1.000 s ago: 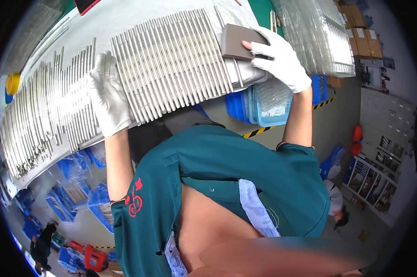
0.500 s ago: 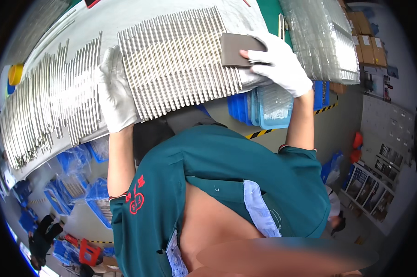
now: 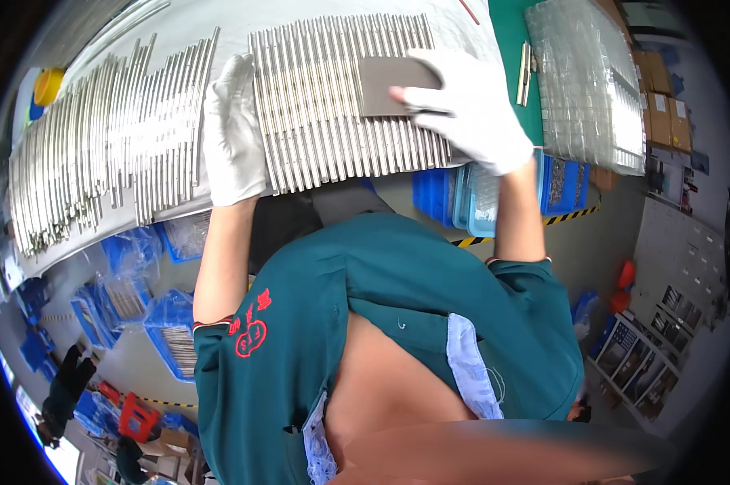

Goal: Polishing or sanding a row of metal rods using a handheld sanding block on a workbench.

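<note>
A row of slim silvery metal rods (image 3: 304, 133) lies side by side on the white-covered table in front of me. My right hand (image 3: 482, 113), in a white glove with a bare fingertip showing, grips a flat grey-brown rectangular pad (image 3: 378, 87). The pad rests on top of the rods toward the right side of the row. My left hand (image 3: 234, 141), also gloved, stands along the row's left edge with its fingers stretched out, holding nothing. Left of that hand lies a second group of metal rods (image 3: 98, 145) with uneven ends.
Clear plastic trays (image 3: 587, 97) are stacked at the right, on a green surface (image 3: 506, 32). Blue bins (image 3: 433, 194) stand below the table edge; more bins (image 3: 171, 343) sit on the floor at lower left. A yellow roll (image 3: 48, 86) is at far left.
My right hand has moved the pad leftward across the rods, from the row's right edge inward. My left hand stays against the left edge. The whole view has shifted a little.
</note>
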Motion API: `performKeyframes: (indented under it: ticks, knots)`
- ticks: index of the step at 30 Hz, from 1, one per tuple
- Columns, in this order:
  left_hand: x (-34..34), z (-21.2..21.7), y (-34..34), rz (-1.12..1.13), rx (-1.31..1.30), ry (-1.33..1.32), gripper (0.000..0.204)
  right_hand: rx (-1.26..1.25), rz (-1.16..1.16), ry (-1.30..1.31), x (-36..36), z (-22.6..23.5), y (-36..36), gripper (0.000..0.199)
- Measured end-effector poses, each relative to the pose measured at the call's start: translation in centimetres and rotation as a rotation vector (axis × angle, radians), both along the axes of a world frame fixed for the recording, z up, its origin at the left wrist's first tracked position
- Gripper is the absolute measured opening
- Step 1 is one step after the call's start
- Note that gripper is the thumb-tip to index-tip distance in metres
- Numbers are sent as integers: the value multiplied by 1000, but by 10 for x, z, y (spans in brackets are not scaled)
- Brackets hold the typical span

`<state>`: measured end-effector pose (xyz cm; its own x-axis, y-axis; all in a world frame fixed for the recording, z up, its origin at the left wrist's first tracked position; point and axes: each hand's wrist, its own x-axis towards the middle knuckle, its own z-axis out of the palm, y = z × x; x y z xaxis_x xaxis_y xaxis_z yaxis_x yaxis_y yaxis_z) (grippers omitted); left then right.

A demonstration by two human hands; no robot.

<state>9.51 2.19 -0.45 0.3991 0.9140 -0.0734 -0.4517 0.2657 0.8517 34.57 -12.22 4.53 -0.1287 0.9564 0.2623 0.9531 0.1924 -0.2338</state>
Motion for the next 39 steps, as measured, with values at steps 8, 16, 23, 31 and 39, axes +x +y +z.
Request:
performKeyframes:
  ticks: [8,16,23,31,39]
  knots:
    - [-17,11,0,-124,661,924,55,0,-61,2,-2,0,26,34]
    - [1,7,-2,-392,1349,1259,65,-128,-68,21,26,-2,7,40]
    - [34,14,-14,-432,1429,1100,67,-113,-230,77,45,6,-20,37]
    - [-21,5,4,-321,1229,1287,85,-185,-249,240,54,10,-60,39]
    - [-13,0,-10,-241,1343,1225,86,3,-23,-182,-16,8,6,35]
